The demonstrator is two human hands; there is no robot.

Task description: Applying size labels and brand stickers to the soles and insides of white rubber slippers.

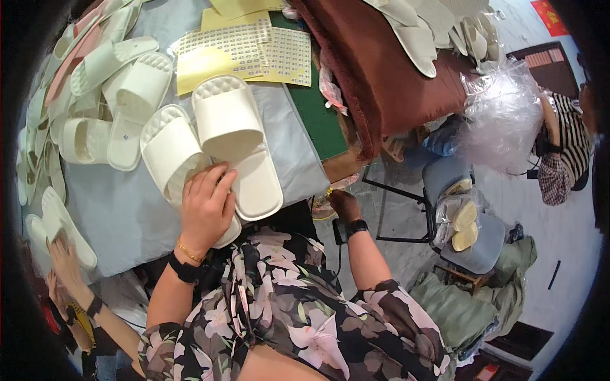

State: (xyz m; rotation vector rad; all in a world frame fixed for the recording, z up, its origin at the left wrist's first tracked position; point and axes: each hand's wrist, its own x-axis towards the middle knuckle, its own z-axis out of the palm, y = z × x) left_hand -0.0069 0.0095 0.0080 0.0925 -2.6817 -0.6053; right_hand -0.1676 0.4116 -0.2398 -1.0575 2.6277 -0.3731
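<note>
1. Head view: a table (114, 216) under a pale grey cover fills the left half; at 3 o'clock lies a light floor with a grey chair (473, 244).
2. Sticker sheets (254, 54), yellow-backed, lie at 12 o'clock, beside a dark red cloth (381, 70).
3. A heap of white slippers (95, 95) spreads from 9 to 11 o'clock.
4. Two slippers sit side by side near the centre: the left slipper (168, 149) and the right slipper (232, 133), touching along their inner edges.
5. The left hand (204, 209) rests flat, fingers spread and loose, on the heels of both slippers, pressing rather than gripping.
6. The right hand (343, 204) hangs below the table edge at about 4 o'clock; whether it holds anything I cannot tell.
7. Another person's hand (63, 254) touches a slipper at 8 o'clock.
8. A clear plastic bundle (502, 114) sits at 2 o'clock.
</note>
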